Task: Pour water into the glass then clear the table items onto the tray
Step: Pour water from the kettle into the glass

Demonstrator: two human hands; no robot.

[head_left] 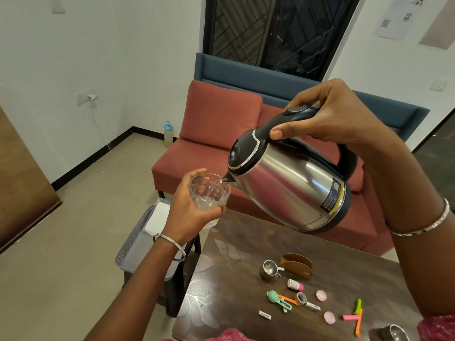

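Left hand [189, 212]: fingers and thumb curled round the lower half of the glass [209, 193], holding it upright in the air, above the far left corner of the desk [234, 254]. We note a thin bangle on that wrist.

Right hand [337, 116]: wrapped over the black handle of the kettle [290, 183], thumb pressed on the handle's front near the lid. A wider bangle sits on this forearm.

The kettle is steel-bodied with a black lid and is tipped left and down. Its spout sits just over the glass rim, and we see a thin clear stream running into the glass. A little water lies in the bottom.

Below the left forearm we see a grey perforated tray [138, 244] on a dark stand just left of the desk. Something white and flat lies at its far end.

On the dark patterned desk, near us, small things are scattered apart:
- a small steel cup [269, 268] just beside a brown curved holder [298, 264]
- a white and pink bottle [295, 284] on its side
- a tape roll [300, 298]
- two pink round discs [321, 295]
- a mint-green clip [275, 300]
- a battery [265, 315]
- bright coloured strips [357, 316]
- a steel bowl [395, 333] at the near right edge

Beyond the desk stands a red sofa [216, 114], with a bottle with a blue cap [168, 134] on the floor beside it.
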